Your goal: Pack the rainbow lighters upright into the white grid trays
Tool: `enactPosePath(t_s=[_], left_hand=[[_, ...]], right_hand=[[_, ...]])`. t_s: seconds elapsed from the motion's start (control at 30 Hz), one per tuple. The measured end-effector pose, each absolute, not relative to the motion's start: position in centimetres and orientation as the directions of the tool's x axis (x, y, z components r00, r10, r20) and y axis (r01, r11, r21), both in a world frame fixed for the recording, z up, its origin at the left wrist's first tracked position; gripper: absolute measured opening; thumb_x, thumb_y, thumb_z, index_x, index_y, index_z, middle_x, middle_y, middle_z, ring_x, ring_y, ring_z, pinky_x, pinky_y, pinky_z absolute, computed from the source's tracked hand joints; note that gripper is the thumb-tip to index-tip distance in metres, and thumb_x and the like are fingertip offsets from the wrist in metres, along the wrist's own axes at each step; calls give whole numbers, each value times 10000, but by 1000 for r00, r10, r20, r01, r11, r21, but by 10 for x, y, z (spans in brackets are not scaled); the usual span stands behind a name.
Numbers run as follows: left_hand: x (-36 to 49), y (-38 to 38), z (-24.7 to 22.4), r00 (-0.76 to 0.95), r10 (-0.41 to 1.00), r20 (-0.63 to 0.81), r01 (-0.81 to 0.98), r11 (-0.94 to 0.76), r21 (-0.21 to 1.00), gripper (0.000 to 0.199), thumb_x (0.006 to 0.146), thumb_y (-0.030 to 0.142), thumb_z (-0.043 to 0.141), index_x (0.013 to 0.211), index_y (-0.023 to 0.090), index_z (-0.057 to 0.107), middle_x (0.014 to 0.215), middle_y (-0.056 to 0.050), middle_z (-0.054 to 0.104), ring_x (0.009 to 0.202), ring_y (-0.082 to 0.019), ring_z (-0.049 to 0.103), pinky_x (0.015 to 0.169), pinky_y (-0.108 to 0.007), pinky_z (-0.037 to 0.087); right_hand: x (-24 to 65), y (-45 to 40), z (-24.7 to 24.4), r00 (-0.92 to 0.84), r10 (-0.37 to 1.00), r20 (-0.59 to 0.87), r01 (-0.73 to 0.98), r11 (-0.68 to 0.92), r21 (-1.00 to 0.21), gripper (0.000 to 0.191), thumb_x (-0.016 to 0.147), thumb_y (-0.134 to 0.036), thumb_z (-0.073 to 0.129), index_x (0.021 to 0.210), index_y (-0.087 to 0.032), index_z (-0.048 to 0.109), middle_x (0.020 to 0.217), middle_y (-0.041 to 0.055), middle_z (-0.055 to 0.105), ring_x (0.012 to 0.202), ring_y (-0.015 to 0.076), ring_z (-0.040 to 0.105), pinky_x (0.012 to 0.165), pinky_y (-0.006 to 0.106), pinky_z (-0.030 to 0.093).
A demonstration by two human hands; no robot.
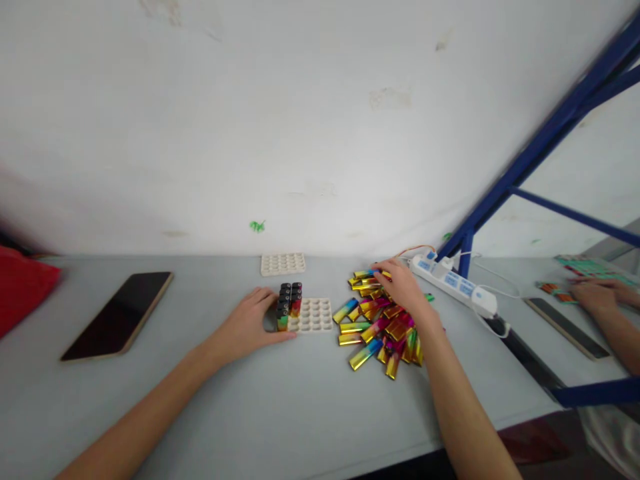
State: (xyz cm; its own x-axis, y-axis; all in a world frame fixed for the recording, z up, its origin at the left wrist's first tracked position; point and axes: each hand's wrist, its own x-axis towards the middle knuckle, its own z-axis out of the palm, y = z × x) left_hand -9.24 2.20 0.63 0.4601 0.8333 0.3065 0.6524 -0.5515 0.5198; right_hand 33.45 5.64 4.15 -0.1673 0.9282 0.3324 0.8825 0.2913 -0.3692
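Note:
My left hand (253,323) curls around the left end of a white grid tray (316,315), thumb along its front edge and fingers behind. Small black-topped pieces that look like lighters (290,300) stand upright in two columns in the tray's left part; the cells to their right hold nothing. A heap of shiny gold, red, blue and pink lighters (375,327) lies right of the tray. Over the heap's back edge is my right hand (400,287), its fingertips closed on a blue and gold lighter (364,273), partly hidden by the fingers.
A second white tray (283,264) lies near the wall. A dark flat tablet-like panel (120,315) and a red bag (25,287) are at left. A power strip (455,283) with cables and a blue frame (500,193) stand at right; beyond it, another person's hands (600,293) are visible.

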Motion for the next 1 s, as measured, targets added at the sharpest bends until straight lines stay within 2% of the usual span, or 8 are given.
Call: enactPosePath(t_s=[0.13, 0.23, 0.3, 0.5, 0.63, 0.8, 0.9, 1.0], left_hand=[[-92, 22, 5, 448, 838, 311, 652, -544, 528, 603, 758, 771, 958, 1023, 253, 801, 1119, -120, 804, 1078, -399, 778, 1016, -565, 667], [-91, 23, 3, 436, 846, 306, 651, -531, 542, 596, 747, 749, 968, 1047, 260, 804, 1139, -119, 802, 1102, -402, 780, 1038, -567, 665], [-91, 23, 2, 433, 849, 303, 653, -528, 543, 599, 736, 734, 982, 1064, 267, 802, 1159, -134, 803, 1115, -414, 779, 1055, -581, 664], [-91, 22, 5, 452, 844, 288, 663, -534, 525, 617, 749, 771, 974, 1044, 261, 790, 1150, -125, 808, 1120, -404, 777, 1070, -562, 659], [-91, 22, 5, 458, 842, 285, 667, -537, 517, 616, 763, 745, 975, 1077, 246, 797, 1181, -132, 811, 1146, -404, 777, 1085, -569, 654], [-92, 23, 4, 461, 847, 266, 678, -529, 510, 610, 785, 739, 959, 1094, 241, 789, 1207, -151, 801, 1167, -414, 772, 1094, -584, 653], [-93, 23, 3, 464, 844, 270, 676, -535, 507, 583, 785, 725, 956, 1088, 256, 787, 1198, -143, 803, 1159, -414, 773, 1083, -578, 660], [-93, 23, 2, 466, 835, 293, 667, -549, 503, 575, 792, 725, 952, 1092, 264, 786, 1190, -137, 801, 1141, -406, 770, 1072, -572, 661]], right_hand=[[358, 72, 39, -191, 957, 221, 932, 247, -266, 322, 1108, -171, 633, 1362, -152, 829, 1460, 216, 805, 1381, 333, 740, 1272, 477, 516], [360, 76, 34, -152, 976, 158, 958, 185, -219, 365, 1155, -179, 580, 1449, -116, 785, 1439, 239, 819, 1370, 327, 759, 1236, 456, 539], [360, 76, 31, -161, 973, 163, 954, 196, -227, 363, 1158, -179, 588, 1462, -133, 780, 1415, 223, 836, 1347, 319, 776, 1212, 444, 558], [361, 75, 36, -193, 959, 206, 921, 249, -300, 322, 1062, -107, 704, 1347, -154, 846, 1320, 195, 882, 1235, 329, 837, 1152, 466, 615], [356, 74, 44, -139, 967, 213, 906, 211, -367, 357, 1057, -144, 739, 1400, -157, 841, 1222, 169, 907, 1077, 303, 871, 1036, 429, 663], [347, 72, 39, -139, 970, 201, 924, 200, -325, 267, 1020, -135, 741, 1234, -187, 894, 1228, 161, 908, 1154, 339, 859, 1104, 463, 642], [347, 70, 33, -119, 947, 297, 886, 237, -398, 187, 1043, -215, 715, 1142, -195, 872, 1185, 169, 900, 1139, 346, 847, 1106, 491, 638], [344, 70, 35, 7, 899, 438, 768, 276, -578, 250, 1051, -436, 741, 1157, -215, 790, 1171, 172, 890, 1090, 341, 842, 1035, 506, 658]])
